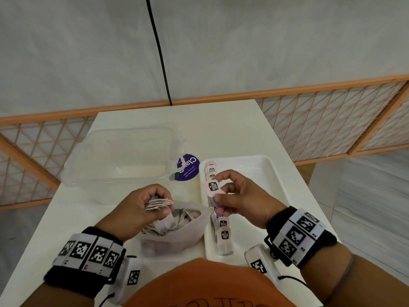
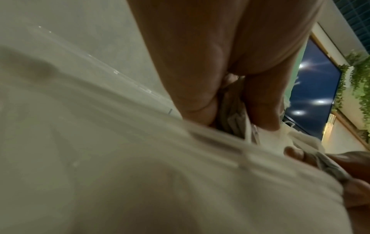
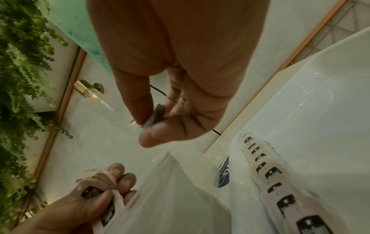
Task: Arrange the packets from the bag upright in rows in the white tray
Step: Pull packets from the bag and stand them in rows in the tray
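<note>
A translucent white bag [image 1: 177, 229] lies open on the table, with more packets inside. Just above its mouth my left hand [image 1: 152, 202] grips a fanned stack of pale pink packets [image 1: 158, 204], also seen as packets [image 3: 96, 188] from the right wrist. My right hand [image 1: 225, 196] pinches one pink packet with a black label [image 1: 213, 189] over the left side of the white tray [image 1: 276, 185]. Along the tray's left wall stands a row of upright packets [image 1: 222, 229], seen in the right wrist view as a row [image 3: 276, 177].
A clear plastic tub [image 1: 124, 156] sits at the table's back left. Between tub and tray lies a purple round sticker [image 1: 188, 167]. An orange-framed lattice rail [image 1: 332, 129] runs behind the table, and a black cable [image 1: 159, 52] hangs down the wall.
</note>
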`<state>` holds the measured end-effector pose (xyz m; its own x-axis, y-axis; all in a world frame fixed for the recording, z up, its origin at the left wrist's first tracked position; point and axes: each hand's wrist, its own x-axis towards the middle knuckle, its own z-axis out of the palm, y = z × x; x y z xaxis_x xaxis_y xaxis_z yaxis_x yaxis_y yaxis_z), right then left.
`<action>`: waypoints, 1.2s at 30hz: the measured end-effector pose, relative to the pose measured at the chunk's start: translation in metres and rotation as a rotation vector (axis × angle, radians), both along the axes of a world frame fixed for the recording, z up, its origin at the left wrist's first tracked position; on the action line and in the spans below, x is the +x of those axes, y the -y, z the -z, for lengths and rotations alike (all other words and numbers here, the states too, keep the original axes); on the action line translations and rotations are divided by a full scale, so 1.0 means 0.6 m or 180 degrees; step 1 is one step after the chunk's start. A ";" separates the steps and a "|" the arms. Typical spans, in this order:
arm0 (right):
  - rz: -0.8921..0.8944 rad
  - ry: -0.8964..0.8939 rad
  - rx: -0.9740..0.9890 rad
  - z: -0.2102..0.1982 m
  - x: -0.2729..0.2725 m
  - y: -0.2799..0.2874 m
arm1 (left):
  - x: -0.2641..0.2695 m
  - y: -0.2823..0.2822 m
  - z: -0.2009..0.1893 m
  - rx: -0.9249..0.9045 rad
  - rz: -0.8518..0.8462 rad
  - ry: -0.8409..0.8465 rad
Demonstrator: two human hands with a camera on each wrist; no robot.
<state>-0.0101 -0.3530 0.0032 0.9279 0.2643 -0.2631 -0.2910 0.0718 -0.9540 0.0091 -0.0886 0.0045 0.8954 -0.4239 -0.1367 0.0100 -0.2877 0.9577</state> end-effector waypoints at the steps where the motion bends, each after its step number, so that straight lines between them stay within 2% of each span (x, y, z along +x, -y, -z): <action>1: -0.0004 -0.0029 0.0043 -0.001 -0.001 0.002 | 0.000 0.000 0.000 0.0022 -0.0012 0.0016; 9: -0.0261 -0.0062 0.0154 -0.006 -0.002 0.014 | 0.003 0.008 0.001 0.0163 -0.0023 0.0110; 14: -0.0252 -0.0103 0.0247 -0.003 -0.002 0.018 | 0.006 0.010 0.004 -0.0072 -0.0247 -0.0103; 23: 0.0029 0.0424 -0.0622 0.007 -0.004 0.020 | 0.004 0.009 -0.003 0.0257 -0.0197 -0.0020; 25: 0.0068 0.0292 -0.0352 0.006 -0.004 0.020 | 0.004 0.009 -0.004 0.0315 -0.0266 0.0017; 27: 0.0073 -0.0025 0.0187 0.000 -0.005 0.018 | 0.002 0.010 -0.008 0.0297 -0.0379 0.0035; 30: 0.0091 -0.0227 0.0426 -0.011 -0.008 0.014 | 0.005 0.018 -0.016 -0.0209 -0.0624 -0.0118; 32: 0.0132 -0.0054 0.0192 -0.015 -0.008 0.011 | 0.006 0.029 -0.029 -0.0598 -0.0732 -0.0393; 36: 0.0221 0.0918 -0.1020 -0.030 -0.003 -0.006 | 0.012 0.055 -0.053 -0.0642 -0.0377 -0.0474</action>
